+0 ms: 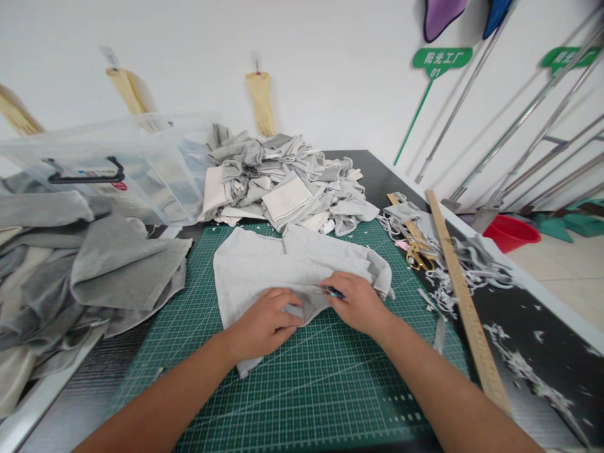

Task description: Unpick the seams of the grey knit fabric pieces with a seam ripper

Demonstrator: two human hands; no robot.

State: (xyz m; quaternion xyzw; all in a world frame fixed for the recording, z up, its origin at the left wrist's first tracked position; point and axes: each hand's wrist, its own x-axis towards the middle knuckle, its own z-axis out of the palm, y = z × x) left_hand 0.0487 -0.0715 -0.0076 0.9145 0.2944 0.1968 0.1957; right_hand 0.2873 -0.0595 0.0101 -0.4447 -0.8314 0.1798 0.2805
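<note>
Cloth: light grey fabric piece (283,267) spread on green cutting mat (302,377), centre of table, near edge folded.
Left hand (264,324): fingers curled, pressing down the cloth's near fold; nothing gripped in it.
Right hand (358,302): closed around a small blue-handled tool (333,291), tip on the cloth; type unclear.
Right side: wooden ruler (465,302), gold scissors (418,251), fabric trimmings (446,283).
Far: heap of grey offcuts (283,182), clear plastic bin (117,167).
Risk: tool tip sits near left fingertips, so a slip could nick them; bunched fold may shift under pressure.

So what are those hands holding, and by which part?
Right hand grips a small blue-handled tool, mostly hidden. Left hand presses the grey cloth near its lower edge.
</note>
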